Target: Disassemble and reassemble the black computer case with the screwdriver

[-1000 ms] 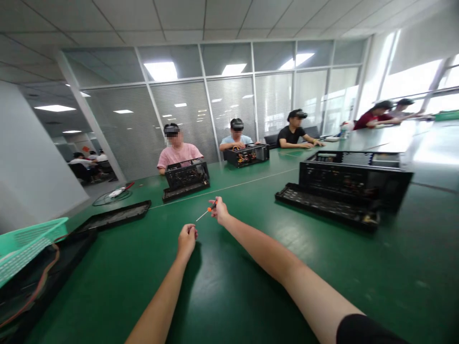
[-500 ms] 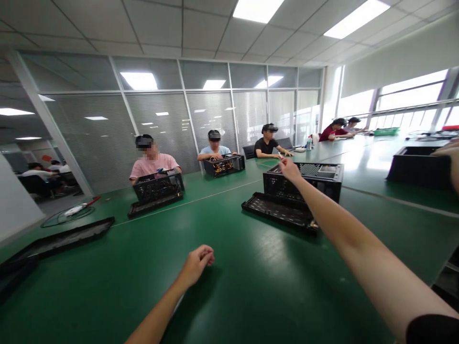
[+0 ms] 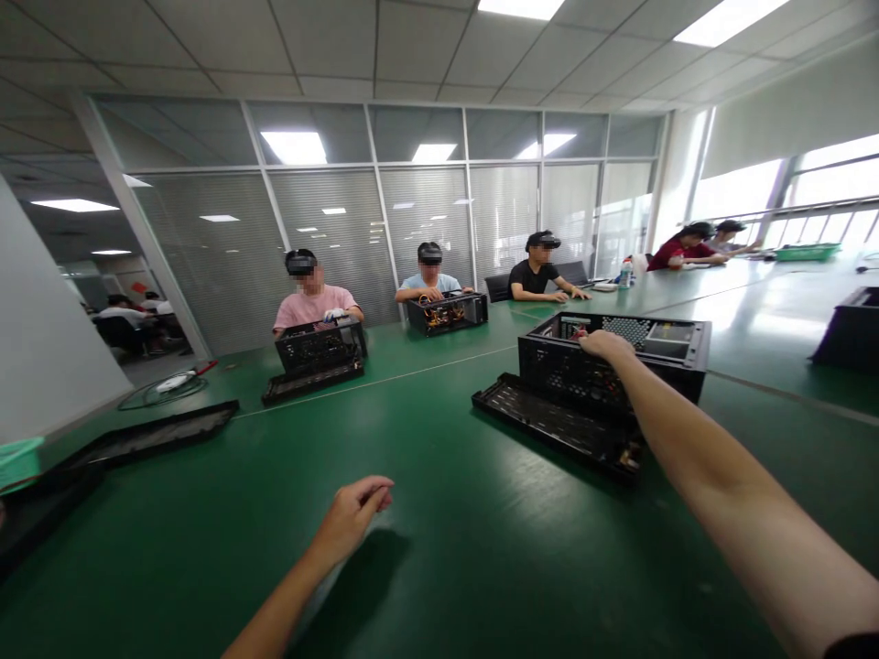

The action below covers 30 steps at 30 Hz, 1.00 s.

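My left hand (image 3: pixel 353 514) hovers above the green table (image 3: pixel 439 540), its fingers curled together and nothing visible in them. Farther off, my right hand (image 3: pixel 609 346) reaches over the near side of a black computer case (image 3: pixel 549 359) that lies open at the top. Its fingers are closed and dip partly inside the case; whatever they hold is too small or hidden to make out. A black side panel (image 3: pixel 549 416) lies on the table in front of the case.
Across the table, a person in pink (image 3: pixel 320 302) and a person in light blue (image 3: pixel 443 282) work at open computer cases. Black panels (image 3: pixel 157 432) and a green basket (image 3: pixel 20 462) are at the left. Another black case (image 3: pixel 851 329) stands at the right edge.
My right hand has gone down from above the case to inside its opening. My left hand has shifted slightly left. The view has turned left, bringing the green basket in.
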### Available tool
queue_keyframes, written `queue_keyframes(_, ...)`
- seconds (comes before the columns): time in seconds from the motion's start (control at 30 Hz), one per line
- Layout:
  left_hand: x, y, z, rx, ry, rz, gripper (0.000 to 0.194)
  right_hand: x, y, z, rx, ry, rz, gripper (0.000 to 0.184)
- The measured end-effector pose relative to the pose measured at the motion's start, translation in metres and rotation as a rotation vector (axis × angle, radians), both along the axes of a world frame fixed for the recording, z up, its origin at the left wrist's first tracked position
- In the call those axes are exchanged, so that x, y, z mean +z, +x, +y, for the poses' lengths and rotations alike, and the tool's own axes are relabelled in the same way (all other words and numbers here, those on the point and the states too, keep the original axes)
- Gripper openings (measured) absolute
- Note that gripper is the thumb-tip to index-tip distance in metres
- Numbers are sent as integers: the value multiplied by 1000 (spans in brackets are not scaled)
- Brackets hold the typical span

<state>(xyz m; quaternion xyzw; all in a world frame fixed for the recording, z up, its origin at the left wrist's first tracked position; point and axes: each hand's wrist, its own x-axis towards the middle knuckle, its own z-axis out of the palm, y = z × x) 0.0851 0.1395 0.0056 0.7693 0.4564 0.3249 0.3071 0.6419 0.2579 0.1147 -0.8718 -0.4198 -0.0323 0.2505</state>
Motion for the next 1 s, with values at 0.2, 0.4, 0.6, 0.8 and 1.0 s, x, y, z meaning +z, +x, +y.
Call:
queue_keyframes(0.2,20,34,-52,-201,265,157,26,-1,-90,-37,195,-92,37,52)
queue_keyframes(0.4,18,51,-129,-390,654,277,23,-2,-228,-84,431,-59,57,51)
queue_keyframes(0.6,-4,24,-189,-381,805,503,22,-6,-389,-121,730,14,88,47)
queue_keyframes(0.8,-21,-30,-215,-245,777,638,23,-5,-520,-144,1008,43,79,48)
queue_keyframes(1.0,-24,-68,-200,-86,749,627,24,9,-574,-151,1165,81,66,45)
